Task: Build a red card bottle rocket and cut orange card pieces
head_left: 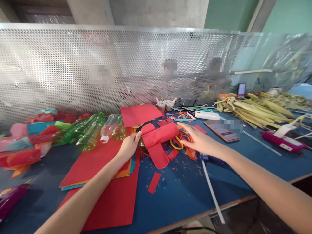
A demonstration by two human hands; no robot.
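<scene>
In my left hand [129, 144] is a red paper tube [162, 135] with rounded flat flaps, shaped like a toy airplane; the thumb and fingers pinch its left end. My right hand [198, 139] is beside the tube's right end, with thumb and fingers apart; whether a fingertip touches the paper is hard to tell. Just past those fingers lie yellow and orange rings [176, 143], perhaps scissor handles. Below the tube lies a small red paper strip [154, 182]. Red sheets [97, 159], with orange and blue ones beneath, are under my left forearm.
Plastic bottles [91, 133] and crumpled coloured paper [31, 136] lie on the left. A phone [223, 131], a white stick [212, 188], a purple power strip [284, 141] and dried husks [255, 109] are on the right. A perforated screen [136, 65] stands behind; blurred people are beyond it.
</scene>
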